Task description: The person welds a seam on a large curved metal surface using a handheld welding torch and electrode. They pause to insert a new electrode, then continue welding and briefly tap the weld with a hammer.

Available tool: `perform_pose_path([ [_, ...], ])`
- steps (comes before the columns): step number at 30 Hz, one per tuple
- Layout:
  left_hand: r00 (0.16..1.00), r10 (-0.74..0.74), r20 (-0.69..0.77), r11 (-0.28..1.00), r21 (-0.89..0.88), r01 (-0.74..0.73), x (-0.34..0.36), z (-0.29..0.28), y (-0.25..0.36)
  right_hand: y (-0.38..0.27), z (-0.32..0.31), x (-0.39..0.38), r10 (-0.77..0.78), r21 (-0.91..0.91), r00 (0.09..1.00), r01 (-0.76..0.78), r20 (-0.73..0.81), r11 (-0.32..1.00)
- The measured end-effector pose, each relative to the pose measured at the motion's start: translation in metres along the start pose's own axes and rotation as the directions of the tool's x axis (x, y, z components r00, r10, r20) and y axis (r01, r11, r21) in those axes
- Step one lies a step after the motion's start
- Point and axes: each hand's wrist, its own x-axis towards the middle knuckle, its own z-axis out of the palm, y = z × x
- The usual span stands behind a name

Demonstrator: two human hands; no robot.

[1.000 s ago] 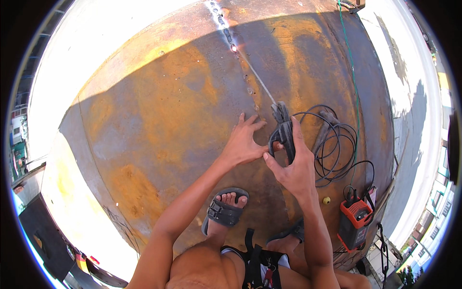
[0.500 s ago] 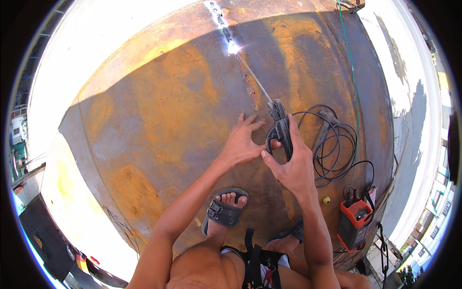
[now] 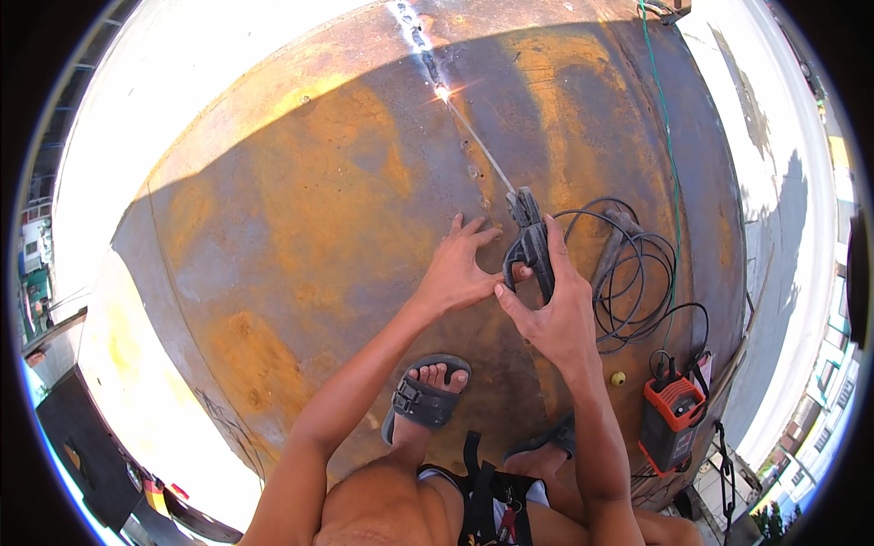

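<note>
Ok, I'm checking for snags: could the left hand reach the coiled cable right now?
Probably not directly: the right hand and the black electrode holder it grips stand between the left hand and the coiled cable lying farther right.

Plate (image 3: 337, 227) was mottled rust-orange and purplish grey. Electrode holder (image 3: 537, 250) mid-frame was black; rod (image 3: 482, 150) was grey, white-orange glow (image 3: 442, 92) at its tip, upper centre. Cable (image 3: 640, 273) right of centre was black, cord (image 3: 667, 136) upper right green. Machine (image 3: 672, 419) lower right was orange-red and dark grey.

Glare (image 3: 443, 93) hides the tip of the rod (image 3: 482, 146), and the right forearm (image 3: 598, 428) partly covers one sandal (image 3: 564, 439) on the rusty plate (image 3: 300, 227).
</note>
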Motion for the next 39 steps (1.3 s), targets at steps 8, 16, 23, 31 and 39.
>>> perform_pose_path([
  [8,1.0,0.002,0.002,1.0,0.012,-0.003,0.0,-0.001,0.002,0.004,0.0,-0.001,-0.063,-0.025,0.998,0.062,-0.017,0.998],
  [16,1.0,0.004,-0.006,1.0,-0.01,-0.004,-0.001,0.0,-0.002,0.001,0.0,-0.001,-0.031,-0.019,0.999,0.031,-0.019,0.999],
  [23,1.0,0.006,0.004,1.0,-0.01,-0.006,0.004,0.002,0.0,0.005,0.0,-0.005,-0.029,0.012,0.998,0.03,-0.049,0.999],
  [31,1.0,0.007,-0.007,0.999,0.036,-0.007,-0.001,0.002,-0.008,0.001,0.004,-0.005,-0.019,-0.013,0.999,0.018,-0.032,1.0],
  [39,0.99,0.124,-0.072,0.869,-0.473,-0.144,-0.002,0.015,-0.007,0.018,0.006,-0.006,-0.224,-0.036,0.956,0.221,-0.187,0.975],
])
